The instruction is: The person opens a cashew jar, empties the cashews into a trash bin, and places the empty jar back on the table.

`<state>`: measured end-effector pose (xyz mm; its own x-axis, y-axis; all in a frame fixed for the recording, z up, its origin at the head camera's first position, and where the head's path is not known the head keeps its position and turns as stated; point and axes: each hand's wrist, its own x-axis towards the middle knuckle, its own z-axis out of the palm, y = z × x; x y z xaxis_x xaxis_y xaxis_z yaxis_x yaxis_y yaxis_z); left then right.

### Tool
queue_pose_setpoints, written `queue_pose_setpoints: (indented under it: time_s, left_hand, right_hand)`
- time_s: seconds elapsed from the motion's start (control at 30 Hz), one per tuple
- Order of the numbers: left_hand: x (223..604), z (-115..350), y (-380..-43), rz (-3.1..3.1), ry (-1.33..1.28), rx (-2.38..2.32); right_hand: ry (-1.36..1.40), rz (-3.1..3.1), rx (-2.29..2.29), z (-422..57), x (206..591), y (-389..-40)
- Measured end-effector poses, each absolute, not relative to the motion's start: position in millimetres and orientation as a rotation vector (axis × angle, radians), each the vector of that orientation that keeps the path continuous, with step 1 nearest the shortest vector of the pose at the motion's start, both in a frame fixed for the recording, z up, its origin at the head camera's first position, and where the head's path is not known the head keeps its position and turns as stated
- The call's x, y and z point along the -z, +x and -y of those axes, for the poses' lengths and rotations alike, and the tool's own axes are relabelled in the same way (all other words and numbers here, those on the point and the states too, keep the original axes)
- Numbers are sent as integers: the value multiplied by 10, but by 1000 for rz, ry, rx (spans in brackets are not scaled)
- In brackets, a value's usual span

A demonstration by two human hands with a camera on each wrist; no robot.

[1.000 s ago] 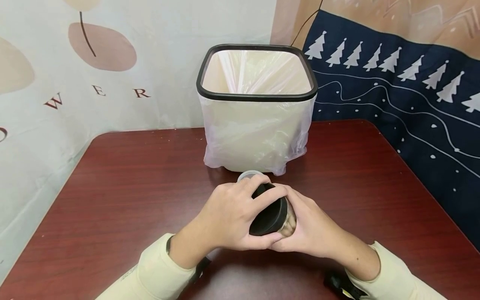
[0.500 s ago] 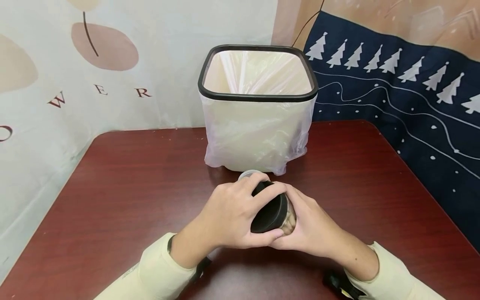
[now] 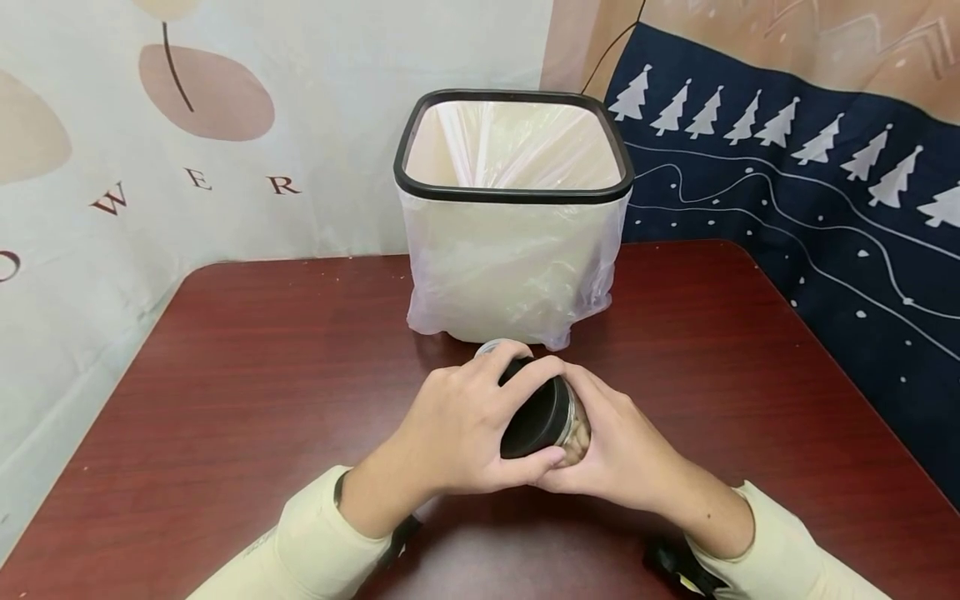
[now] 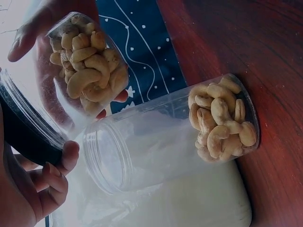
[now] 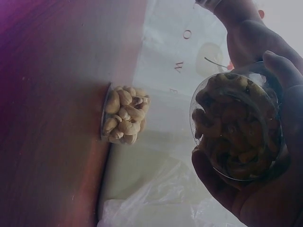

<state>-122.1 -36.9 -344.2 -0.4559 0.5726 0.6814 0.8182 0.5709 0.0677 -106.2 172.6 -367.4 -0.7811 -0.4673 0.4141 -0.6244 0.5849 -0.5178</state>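
My left hand [image 3: 465, 429] curls its fingers over a black screw lid [image 3: 534, 421], thumb along the near edge. Under it my right hand [image 3: 626, 450] grips the clear jar [image 3: 579, 435] that the lid belongs to, tilted above the table. Cashews [image 4: 90, 66] fill the jar's lower part, and threads of its neck show beside the lid in the left wrist view. The right wrist view looks at that jar's round base [image 5: 236, 127]. Just beyond my hands stands a second clear jar [image 4: 156, 142], upright and lidless, with cashews [image 4: 222, 120] at the bottom; my left fingers mostly hide it in the head view.
A cream bin [image 3: 517, 267] with a black rim and a thin plastic liner stands at the back middle of the red-brown table [image 3: 262, 358], close behind the second jar. Printed cloths [image 3: 787, 183] hang behind the table. Dark straps [image 3: 678, 567] sit on both wrists.
Both hands have risen slightly with the lid and jar. More of the clear neck and nuts now shows beside the lid. The second jar and the bin stay put.
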Motion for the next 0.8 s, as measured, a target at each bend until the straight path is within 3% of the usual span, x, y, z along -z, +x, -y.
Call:
queue_pose_setpoints:
  time_s: [0.8]
  left_hand:
    - [3401, 423, -1228, 2246, -1080, 557]
  right_hand:
    - [842, 2577, -994, -1726, 3658, -1057]
